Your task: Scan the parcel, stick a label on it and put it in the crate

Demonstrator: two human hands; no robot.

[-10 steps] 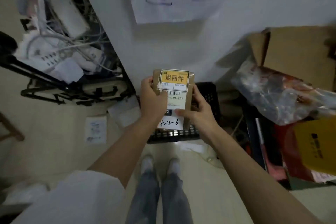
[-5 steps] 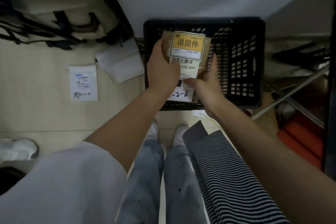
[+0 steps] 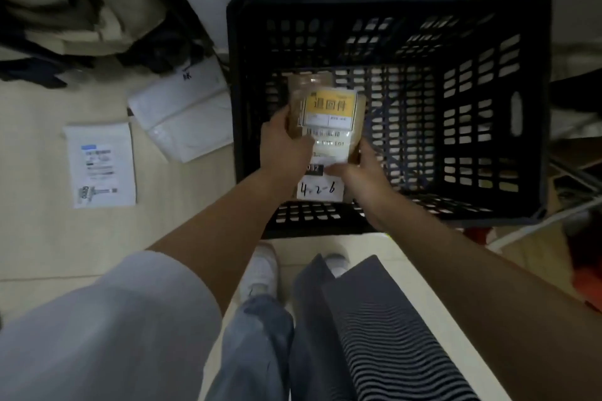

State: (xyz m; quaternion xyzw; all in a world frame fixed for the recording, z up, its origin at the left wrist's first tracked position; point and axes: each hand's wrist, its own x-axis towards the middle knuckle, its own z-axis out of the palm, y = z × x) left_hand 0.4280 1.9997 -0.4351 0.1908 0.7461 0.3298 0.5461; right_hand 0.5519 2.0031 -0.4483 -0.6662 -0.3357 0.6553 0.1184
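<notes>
Since the earlier frame our hands have carried the parcel (image 3: 325,127) lower into the crate (image 3: 534,107), centre frame. Left hand (image 3: 285,148) and right hand (image 3: 360,169) clasp its sides; next, we release.

Your parcel (image 3: 325,127) carries a yellow label (image 3: 329,106) reading "退回件". Below it sits a barcode, its digits blurred, ending roughly "E01". The white slip at the parcel's bottom (image 3: 320,189) shows handwritten "4-2-6". The white mailer (image 3: 182,111) on the floor is marked "AK".
</notes>
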